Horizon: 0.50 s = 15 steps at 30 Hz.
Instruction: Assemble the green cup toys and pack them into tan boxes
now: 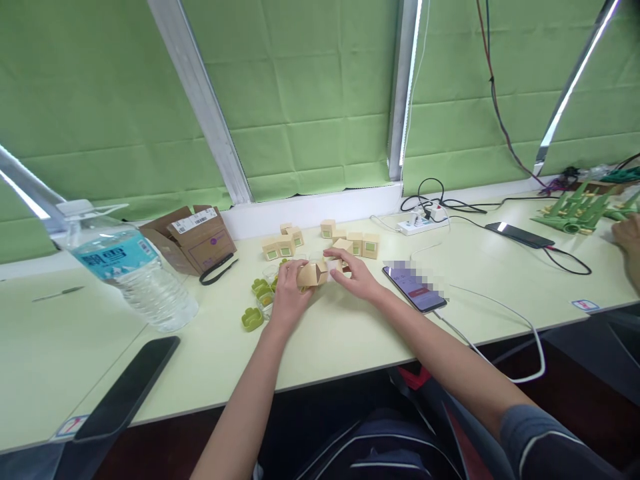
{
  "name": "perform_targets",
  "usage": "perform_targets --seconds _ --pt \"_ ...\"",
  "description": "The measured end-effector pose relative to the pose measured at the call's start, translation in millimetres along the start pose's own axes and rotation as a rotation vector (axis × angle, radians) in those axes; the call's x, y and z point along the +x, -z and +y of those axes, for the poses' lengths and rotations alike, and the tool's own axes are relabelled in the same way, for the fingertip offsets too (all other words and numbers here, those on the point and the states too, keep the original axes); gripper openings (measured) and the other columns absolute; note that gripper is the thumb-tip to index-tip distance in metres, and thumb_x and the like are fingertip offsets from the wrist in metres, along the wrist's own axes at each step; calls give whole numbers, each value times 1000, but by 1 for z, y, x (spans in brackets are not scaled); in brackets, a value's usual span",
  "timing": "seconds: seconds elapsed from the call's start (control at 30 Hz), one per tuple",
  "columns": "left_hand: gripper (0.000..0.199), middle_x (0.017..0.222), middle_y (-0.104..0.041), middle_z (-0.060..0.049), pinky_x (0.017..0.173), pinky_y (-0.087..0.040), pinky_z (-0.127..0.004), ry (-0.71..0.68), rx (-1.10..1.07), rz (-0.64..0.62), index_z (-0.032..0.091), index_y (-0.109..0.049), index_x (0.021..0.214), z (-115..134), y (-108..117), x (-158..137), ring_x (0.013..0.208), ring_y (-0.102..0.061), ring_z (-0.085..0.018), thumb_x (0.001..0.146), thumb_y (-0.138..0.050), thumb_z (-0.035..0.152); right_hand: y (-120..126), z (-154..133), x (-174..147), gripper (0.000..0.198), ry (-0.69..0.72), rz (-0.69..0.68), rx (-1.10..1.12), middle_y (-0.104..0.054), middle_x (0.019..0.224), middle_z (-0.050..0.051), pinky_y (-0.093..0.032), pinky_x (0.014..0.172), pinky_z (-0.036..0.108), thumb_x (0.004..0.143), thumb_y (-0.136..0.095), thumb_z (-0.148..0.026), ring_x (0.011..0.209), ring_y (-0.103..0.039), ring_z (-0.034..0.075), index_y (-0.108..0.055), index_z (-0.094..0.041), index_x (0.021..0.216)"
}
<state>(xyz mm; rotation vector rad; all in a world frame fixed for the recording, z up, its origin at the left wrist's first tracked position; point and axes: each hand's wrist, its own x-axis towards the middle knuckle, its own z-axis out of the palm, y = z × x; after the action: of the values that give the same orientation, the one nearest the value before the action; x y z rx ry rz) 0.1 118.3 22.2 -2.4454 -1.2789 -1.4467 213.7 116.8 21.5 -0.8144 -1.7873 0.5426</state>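
My left hand [290,293] is closed around a small kraft cardboard box [310,275], which lies on its side with its open flaps facing right. At that open end, my right hand [354,275] pinches a small whitish, translucent piece [332,267]; its exact kind is not clear. Beside my left hand lie several green flower-shaped pieces [252,319] and small clear cups [266,300], partly hidden by the hand. Behind my hands stand several more little boxes with green-framed windows, one group to the left [285,247] and another to the right [370,245].
On the left are a large water bottle [135,267], an open brown carton [193,243], a black strap [218,270] and a dark phone [129,383]. A lit phone [415,287], power strip [424,223], cables, another phone [520,235] and green parts [575,212] lie right. Another person's hand [627,237] shows far right.
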Motion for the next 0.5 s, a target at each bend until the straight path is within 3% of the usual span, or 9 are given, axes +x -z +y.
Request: perform_targets --seconds 0.27,0.4,0.5 --pt "52 121 -60 -9 96 -53 -43 11 -22 74 24 -51 123 1 1 2 116 -60 -28 78 -77 21 4 9 3 37 -35 52 8 -63 133 8 -58 82 35 100 -45 -37 112 -61 23 -61 -23 131" --pt "52 123 -61 -10 96 -54 -43 48 -41 71 24 -51 125 1 2 1 115 -61 -28 80 -77 29 5 18 4 44 -171 39 64 -67 117 6 -60 78 34 102 -41 -42 95 -62 20 -53 -27 141" --pt "53 123 -62 -10 97 -53 -44 89 -26 89 25 -51 126 2 2 1 116 -61 -28 81 -77 36 6 21 4 48 -236 47 137 -65 118 6 -60 72 31 103 -39 -50 92 -64 18 -47 -31 145"
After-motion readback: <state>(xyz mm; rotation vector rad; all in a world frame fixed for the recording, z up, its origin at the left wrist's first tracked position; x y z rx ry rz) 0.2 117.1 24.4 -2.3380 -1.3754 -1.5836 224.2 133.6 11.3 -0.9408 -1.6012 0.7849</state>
